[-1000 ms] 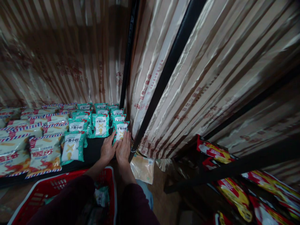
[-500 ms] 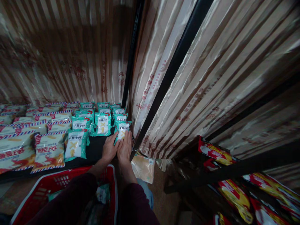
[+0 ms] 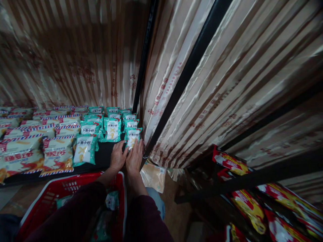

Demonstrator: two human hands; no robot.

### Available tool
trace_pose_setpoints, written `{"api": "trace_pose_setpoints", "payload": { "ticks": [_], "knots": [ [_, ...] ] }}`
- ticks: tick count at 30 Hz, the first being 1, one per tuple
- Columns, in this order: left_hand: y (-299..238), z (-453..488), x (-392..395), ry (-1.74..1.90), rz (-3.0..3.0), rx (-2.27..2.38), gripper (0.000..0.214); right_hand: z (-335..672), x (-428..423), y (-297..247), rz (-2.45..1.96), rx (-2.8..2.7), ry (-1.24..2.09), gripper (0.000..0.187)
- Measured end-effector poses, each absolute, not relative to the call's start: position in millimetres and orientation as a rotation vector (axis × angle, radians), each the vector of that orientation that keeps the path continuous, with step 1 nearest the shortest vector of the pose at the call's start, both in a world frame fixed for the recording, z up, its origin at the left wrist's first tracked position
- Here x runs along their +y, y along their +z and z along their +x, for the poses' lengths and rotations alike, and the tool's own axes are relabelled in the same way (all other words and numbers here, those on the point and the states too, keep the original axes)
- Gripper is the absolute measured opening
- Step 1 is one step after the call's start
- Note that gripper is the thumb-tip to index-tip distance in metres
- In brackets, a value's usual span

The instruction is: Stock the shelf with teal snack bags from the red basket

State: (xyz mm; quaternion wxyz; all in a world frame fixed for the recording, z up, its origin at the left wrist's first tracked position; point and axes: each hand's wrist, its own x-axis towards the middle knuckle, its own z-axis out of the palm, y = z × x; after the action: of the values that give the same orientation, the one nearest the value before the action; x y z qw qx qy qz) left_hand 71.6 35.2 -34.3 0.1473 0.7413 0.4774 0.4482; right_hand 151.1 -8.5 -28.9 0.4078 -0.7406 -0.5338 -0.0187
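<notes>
A teal-and-white snack bag (image 3: 133, 136) stands at the front of the right-hand row on the dark shelf (image 3: 103, 155). My right hand (image 3: 134, 158) lies against its lower front with fingers stretched out. Just left of it, my left hand (image 3: 118, 156) is by the bag's lower left side, fingers apart and gripping nothing; I cannot tell whether it touches the bag. More teal bags stand in rows behind and to the left, among them a front bag (image 3: 84, 149) and a middle bag (image 3: 112, 129).
Below the shelf sits a red basket (image 3: 45, 198) with several teal bags inside. White-and-orange snack bags (image 3: 58, 154) fill the shelf's left side. A black post (image 3: 174, 97) rises at the right. Red-and-yellow packets (image 3: 246, 205) lie on a lower rack beside pleated cloth (image 3: 214, 84).
My left hand has eased away from the front bag and its fingers have spread. My right hand stays on the bag. The view has shifted slightly.
</notes>
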Motion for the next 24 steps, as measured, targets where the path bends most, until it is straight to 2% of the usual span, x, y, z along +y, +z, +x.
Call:
{"api": "trace_pose_setpoints", "payload": {
  "ticks": [7, 14, 18, 24],
  "knots": [
    [-35, 67, 31, 1.29, 2.148, 1.331, 0.032, 147, -14, -30, -1.838, -1.37, -0.117, 0.053],
    [-42, 52, 20, 1.253, 2.2, 1.288, 0.029, 136, -24, -31, -1.609, -1.457, -0.199, 0.047],
    [-42, 32, 8, 1.118, 2.298, 1.17, 0.031, 123, -38, -33, -1.478, -1.537, -0.105, 0.041],
    [-46, -5, -15, 0.961, 2.328, 1.026, 0.034, 100, -60, -39, -1.383, -1.699, 0.079, 0.044]
  ]
}}
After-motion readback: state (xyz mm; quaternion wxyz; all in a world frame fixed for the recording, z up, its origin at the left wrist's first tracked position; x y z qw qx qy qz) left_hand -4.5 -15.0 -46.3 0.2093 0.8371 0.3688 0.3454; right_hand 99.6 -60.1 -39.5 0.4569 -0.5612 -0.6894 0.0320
